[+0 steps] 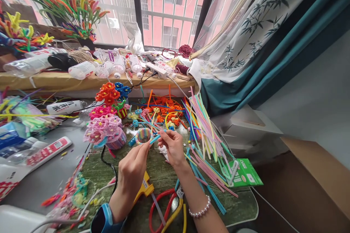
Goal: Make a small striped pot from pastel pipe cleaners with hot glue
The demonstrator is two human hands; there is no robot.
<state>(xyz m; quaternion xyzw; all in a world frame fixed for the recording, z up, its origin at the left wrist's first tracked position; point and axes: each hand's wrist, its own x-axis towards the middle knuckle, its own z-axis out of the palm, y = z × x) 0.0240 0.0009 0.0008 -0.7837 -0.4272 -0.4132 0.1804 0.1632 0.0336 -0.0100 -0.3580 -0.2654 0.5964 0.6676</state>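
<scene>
Over the middle of the table, my left hand [133,167] and my right hand [172,146] pinch a short piece of light blue pipe cleaner [155,139] between them. The fingers of both are closed on it. Just behind lies a pastel striped ring [143,136] made of pipe cleaner. To its left stands a pot of pink pipe-cleaner flowers [105,129]. A yellow glue gun [147,186] with a translucent glue stick lies below my hands, partly hidden by my left wrist. Red and yellow loops [153,209] lie beside it, near my right forearm.
Loose pipe cleaners [205,127] spread on the right, near a green packet [247,172]. Orange pieces [161,105] pile at the back. Plastic bottles and a power strip [156,70] lie on the windowsill [54,81]. Cables cross the left side; an open cardboard box [317,160] stands right.
</scene>
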